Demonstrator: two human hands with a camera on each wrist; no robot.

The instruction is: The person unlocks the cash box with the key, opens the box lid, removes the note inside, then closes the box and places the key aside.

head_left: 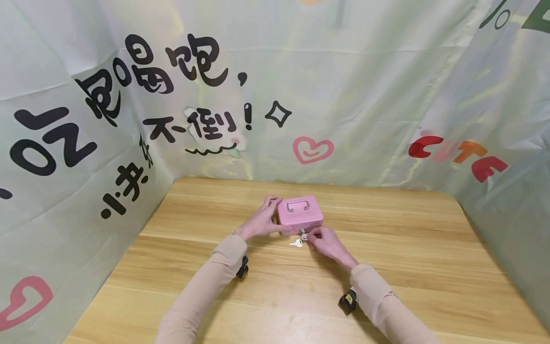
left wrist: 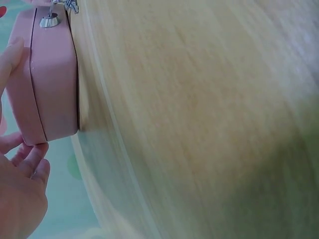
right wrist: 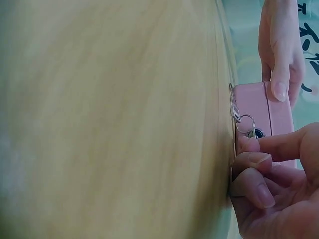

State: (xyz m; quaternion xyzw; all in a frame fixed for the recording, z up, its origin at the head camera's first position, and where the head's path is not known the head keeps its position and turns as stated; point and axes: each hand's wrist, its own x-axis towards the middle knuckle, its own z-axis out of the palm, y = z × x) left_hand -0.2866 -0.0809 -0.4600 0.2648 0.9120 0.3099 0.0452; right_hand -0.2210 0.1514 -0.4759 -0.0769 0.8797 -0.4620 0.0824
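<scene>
A small pink cash box (head_left: 300, 217) with a wire handle (head_left: 298, 206) on its lid stands closed on the table. My left hand (head_left: 262, 220) grips its left end, thumb on the front face and other fingers round the side and back, as the left wrist view shows. In the box's front is a round silver lock (left wrist: 50, 20). At the lock, my right hand (right wrist: 279, 186) pinches a key, whose head is mostly hidden by the fingertips. From a ring (right wrist: 245, 123) on it hangs a second key (head_left: 297, 243), beside the box's lower front edge.
The box sits toward the far side of the wooden table (head_left: 279, 301). Printed cloth walls (head_left: 365, 95) stand behind the table and along both sides. Black wrist cameras (head_left: 348, 302) hang from both sleeves.
</scene>
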